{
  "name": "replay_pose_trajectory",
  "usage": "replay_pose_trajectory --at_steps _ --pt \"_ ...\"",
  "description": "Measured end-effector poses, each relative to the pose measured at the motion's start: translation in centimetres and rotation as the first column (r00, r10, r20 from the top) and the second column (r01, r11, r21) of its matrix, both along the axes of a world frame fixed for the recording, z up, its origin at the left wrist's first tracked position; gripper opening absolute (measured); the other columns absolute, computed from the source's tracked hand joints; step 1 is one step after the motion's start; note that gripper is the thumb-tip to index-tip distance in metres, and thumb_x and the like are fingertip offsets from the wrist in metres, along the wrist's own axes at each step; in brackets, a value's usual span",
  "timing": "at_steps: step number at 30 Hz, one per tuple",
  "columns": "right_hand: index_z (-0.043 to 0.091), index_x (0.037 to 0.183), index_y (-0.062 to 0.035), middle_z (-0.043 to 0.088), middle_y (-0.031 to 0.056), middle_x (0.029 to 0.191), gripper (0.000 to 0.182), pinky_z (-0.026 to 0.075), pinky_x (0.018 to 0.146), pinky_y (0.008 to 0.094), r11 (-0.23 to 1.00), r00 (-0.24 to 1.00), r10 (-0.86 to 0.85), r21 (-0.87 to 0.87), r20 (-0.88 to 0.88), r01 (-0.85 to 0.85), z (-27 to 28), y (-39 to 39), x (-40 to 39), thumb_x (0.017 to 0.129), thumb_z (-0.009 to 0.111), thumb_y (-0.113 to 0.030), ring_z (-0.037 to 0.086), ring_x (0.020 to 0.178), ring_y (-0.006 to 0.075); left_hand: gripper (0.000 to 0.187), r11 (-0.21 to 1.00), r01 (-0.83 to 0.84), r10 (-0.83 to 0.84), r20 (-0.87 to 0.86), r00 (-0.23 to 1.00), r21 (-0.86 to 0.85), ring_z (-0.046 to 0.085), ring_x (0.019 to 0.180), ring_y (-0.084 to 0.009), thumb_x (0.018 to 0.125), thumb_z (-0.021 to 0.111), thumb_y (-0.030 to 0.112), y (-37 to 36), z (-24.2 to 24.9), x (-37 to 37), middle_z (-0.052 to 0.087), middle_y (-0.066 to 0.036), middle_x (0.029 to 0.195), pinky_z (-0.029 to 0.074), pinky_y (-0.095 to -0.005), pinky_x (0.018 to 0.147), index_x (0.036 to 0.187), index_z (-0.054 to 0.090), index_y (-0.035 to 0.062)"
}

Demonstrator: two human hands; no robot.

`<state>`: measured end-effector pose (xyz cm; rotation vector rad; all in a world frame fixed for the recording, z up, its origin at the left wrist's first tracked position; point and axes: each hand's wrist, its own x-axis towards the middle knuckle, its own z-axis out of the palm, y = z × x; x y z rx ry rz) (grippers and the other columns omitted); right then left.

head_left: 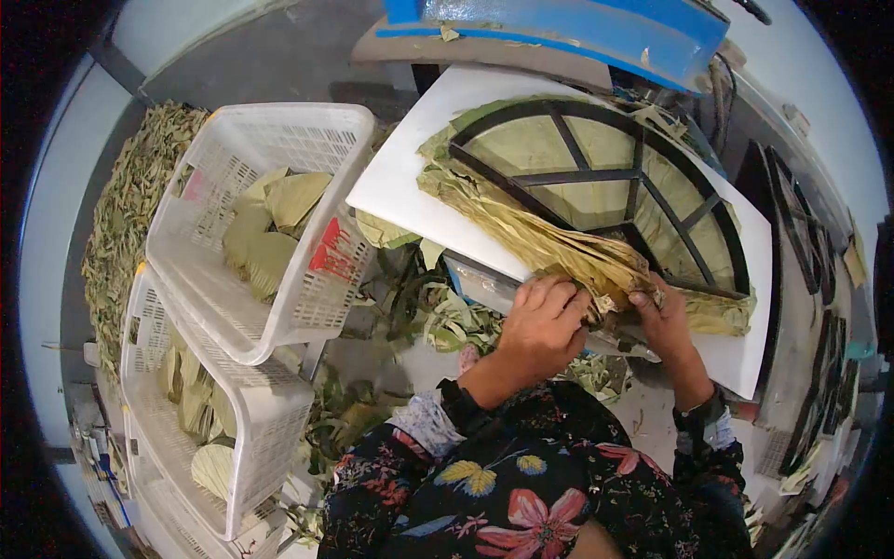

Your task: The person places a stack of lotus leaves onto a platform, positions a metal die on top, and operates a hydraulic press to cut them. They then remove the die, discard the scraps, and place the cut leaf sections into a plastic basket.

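A stack of dried leaves (531, 233) lies on a white board (396, 172), its near edge bunched and folded. A black fan-shaped frame with inner bars (582, 175) rests on top of the stack. At the near edge of the board my left hand (548, 321) is closed around the bunched leaf ends, its fingertips partly hidden. My right hand (666, 326) grips the same ends from the other side, thumb on the leaves, close to the frame's narrow corner.
White plastic baskets (321, 200) holding cut leaf pieces (265, 238) stand stacked at the left. Behind them is a big heap of dried leaves (140, 214). Leaf scraps (461, 321) litter the floor. A blue machine part (568, 42) overhangs the far side; more black frames (801, 219) stand right.
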<state>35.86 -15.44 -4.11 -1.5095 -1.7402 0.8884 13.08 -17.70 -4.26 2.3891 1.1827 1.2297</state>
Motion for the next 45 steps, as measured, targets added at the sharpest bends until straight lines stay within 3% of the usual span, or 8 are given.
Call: replay_pose_trajectory --at_steps 2,4,10,23,27,32,35,45 --pt "0.055 0.113 0.0104 0.064 0.0184 0.103 0.044 0.046 0.084 0.0303 0.996 0.992 -0.018 -0.093 -0.121 0.006 1.4 -0.1 -0.7 0.084 0.065 -0.021 0.058 0.092 0.0166 0.048 0.999 0.004 -0.004 -0.005 1.0 -0.033 0.048 0.102 -0.0353 0.065 0.071 0.015 0.1 0.2 0.3 0.051 -0.015 0.103 0.039 -0.0452 0.087 0.108 0.055 -0.0008" --pt "0.055 0.112 0.0099 0.065 0.0178 0.1 0.042 0.046 0.082 0.0299 0.998 0.995 0.001 -0.067 -0.105 -0.009 2.0 0.0 -0.9 0.084 0.065 -0.021 0.058 0.089 0.0165 0.044 0.999 -0.04 0.042 0.083 0.996 -0.024 0.047 0.096 -0.0354 0.072 0.069 0.025 0.2 0.3 0.9 0.05 -0.015 0.098 0.036 -0.0456 0.085 0.104 0.056 -0.0011" --pt "0.058 0.108 0.0068 0.066 0.0154 0.092 0.034 0.046 0.077 0.0293 1.0 0.998 0.024 0.001 -0.065 -0.024 2.4 0.0 -0.9 0.084 0.063 -0.017 0.057 0.081 0.0158 0.037 0.967 -0.232 0.235 0.018 0.972 -0.1 0.043 0.087 -0.033 0.079 0.061 0.036 0.9 0.5 3.1 0.045 -0.014 0.088 0.032 -0.0449 0.08 0.09 0.055 0.0015" --pt "0.058 0.113 0.0014 0.063 0.006 0.101 0.035 0.044 0.082 0.0292 0.984 0.975 0.058 -0.152 -0.215 -0.092 3.9 -0.8 -0.3 0.09 0.055 -0.024 0.055 0.09 0.0136 0.036 0.966 -0.207 0.229 0.147 0.962 -0.154 0.042 0.088 -0.0316 0.077 0.064 0.036 1.0 -0.2 3.0 0.045 -0.013 0.087 0.03 -0.0433 0.082 0.088 0.057 0.0014" --pt "0.058 0.113 0.0003 0.063 0.0051 0.1 0.035 0.044 0.082 0.029 0.979 0.957 0.042 -0.178 -0.288 -0.096 4.7 -1.0 -0.6 0.09 0.055 -0.025 0.055 0.089 0.0136 0.033 0.944 -0.273 0.309 0.204 0.929 -0.186 0.045 0.084 -0.0293 0.076 0.066 0.036 1.5 0.2 3.5 0.048 -0.009 0.08 0.03 -0.0416 0.08 0.078 0.06 0.0035" --pt "0.06 0.109 -0.0013 0.062 0.003 0.096 0.031 0.045 0.077 0.0277 0.942 0.91 -0.107 -0.335 -0.4 -0.036 4.7 -0.8 -0.6 0.092 0.053 -0.027 0.054 0.085 0.0113 0.031 0.918 -0.334 0.373 0.178 0.911 -0.213 0.046 0.085 -0.0278 0.074 0.068 0.035 2.0 -0.1 4.0 0.05 -0.007 0.079 0.03 -0.041 0.079 0.073 0.059 0.0059" --pt "0.06 0.108 -0.0007 0.062 0.0027 0.095 0.031 0.044 0.075 0.0272 0.924 0.92 -0.176 -0.382 -0.35 0.032 3.3 -0.5 -0.1 0.092 0.052 -0.027 0.054 0.083 0.0106 0.027 0.919 -0.325 0.367 0.186 0.911 -0.224 0.046 0.086 -0.0282 0.073 0.068 0.033 1.7 0.0 4.0 0.051 -0.008 0.08 0.03 -0.0412 0.079 0.074 0.06 0.0068" --pt "0.058 0.112 0.0024 0.062 0.0064 0.101 0.037 0.044 0.082 0.0273 0.953 0.943 -0.048 -0.297 -0.329 -0.055 3.6 -0.4 -0.7 0.091 0.054 -0.028 0.055 0.09 0.0128 0.021 0.9 -0.311 0.388 0.234 0.891 -0.306 0.047 0.087 -0.0285 0.072 0.065 0.026 1.8 0.1 4.4 0.052 -0.008 0.08 0.03 -0.0409 0.08 0.074 0.059 0.0055"
